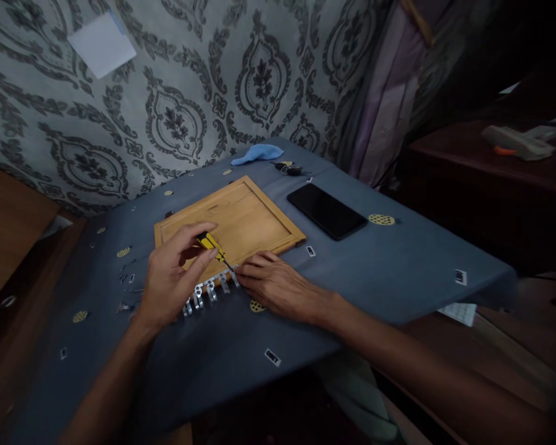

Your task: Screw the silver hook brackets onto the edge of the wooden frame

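My left hand grips a small yellow-and-black screwdriver by its handle between thumb and fingers. The screwdriver's tip points down at the right end of a metal hook rail, which runs along the near edge of a framed wooden board. Several curved hooks stick out from this rail toward me. My right hand presses its fingers on the rail's right end and the board's edge. Whether the tip sits in a screw is too small to tell.
A black phone lies right of the board. Behind it are keys and a blue cloth. Small metal pieces lie left of my left hand. A blue patterned cloth covers the table, which meets a papered wall.
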Action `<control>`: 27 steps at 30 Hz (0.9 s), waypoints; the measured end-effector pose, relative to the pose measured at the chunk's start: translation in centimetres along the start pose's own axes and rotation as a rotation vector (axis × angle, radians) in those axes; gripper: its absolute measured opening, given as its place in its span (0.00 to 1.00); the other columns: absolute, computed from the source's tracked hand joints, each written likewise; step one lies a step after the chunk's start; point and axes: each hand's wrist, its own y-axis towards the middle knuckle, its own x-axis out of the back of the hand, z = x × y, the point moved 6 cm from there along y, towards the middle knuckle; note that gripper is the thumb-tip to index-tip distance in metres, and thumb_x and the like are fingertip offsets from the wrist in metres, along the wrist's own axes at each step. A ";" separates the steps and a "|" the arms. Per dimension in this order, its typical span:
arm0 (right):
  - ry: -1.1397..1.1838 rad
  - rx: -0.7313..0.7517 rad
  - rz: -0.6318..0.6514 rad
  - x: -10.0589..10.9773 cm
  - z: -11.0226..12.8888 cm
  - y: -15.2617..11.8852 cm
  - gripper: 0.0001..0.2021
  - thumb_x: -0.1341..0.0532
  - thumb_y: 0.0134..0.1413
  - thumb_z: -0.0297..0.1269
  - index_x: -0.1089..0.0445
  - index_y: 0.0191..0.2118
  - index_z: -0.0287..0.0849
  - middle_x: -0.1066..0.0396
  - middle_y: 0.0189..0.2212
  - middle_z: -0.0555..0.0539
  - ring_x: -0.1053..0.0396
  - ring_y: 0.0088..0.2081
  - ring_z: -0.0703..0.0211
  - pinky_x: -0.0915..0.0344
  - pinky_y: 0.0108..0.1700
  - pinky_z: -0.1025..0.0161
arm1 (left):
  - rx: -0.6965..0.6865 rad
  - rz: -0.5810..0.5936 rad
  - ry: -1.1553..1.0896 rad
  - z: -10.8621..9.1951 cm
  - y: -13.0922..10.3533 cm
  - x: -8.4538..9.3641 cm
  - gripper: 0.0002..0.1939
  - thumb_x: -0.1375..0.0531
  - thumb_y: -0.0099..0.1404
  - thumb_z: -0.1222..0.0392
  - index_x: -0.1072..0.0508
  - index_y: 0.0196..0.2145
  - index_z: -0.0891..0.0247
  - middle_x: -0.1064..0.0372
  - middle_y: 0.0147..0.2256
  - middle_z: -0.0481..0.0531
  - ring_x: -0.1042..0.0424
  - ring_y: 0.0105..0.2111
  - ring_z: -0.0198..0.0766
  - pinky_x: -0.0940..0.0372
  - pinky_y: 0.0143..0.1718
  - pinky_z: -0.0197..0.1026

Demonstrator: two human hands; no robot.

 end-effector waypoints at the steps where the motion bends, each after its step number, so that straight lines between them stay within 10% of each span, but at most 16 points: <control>1: 0.001 0.001 0.000 0.0 0.0 0.0 0.11 0.44 0.72 0.31 0.28 0.53 0.37 0.24 0.45 0.43 0.34 0.47 0.50 0.41 0.52 0.54 | 0.009 0.006 -0.005 0.0 0.0 0.0 0.14 0.36 0.69 0.62 0.24 0.51 0.57 0.23 0.41 0.49 0.22 0.37 0.33 0.25 0.41 0.35; 22: -0.024 0.014 -0.014 0.0 0.1 0.0 0.10 0.42 0.70 0.30 0.28 0.52 0.35 0.25 0.43 0.43 0.36 0.46 0.50 0.43 0.50 0.54 | -0.019 0.115 -0.001 0.6 -0.1 -0.5 0.19 0.42 0.74 0.62 0.31 0.60 0.57 0.25 0.53 0.56 0.22 0.47 0.38 0.27 0.49 0.40; 27: -0.021 0.016 -0.007 -0.1 0.1 0.1 0.10 0.40 0.69 0.29 0.28 0.52 0.34 0.24 0.43 0.42 0.35 0.46 0.50 0.43 0.50 0.54 | 0.002 0.035 0.001 0.4 0.2 -0.1 0.13 0.36 0.69 0.61 0.26 0.50 0.60 0.23 0.42 0.51 0.22 0.35 0.33 0.26 0.39 0.34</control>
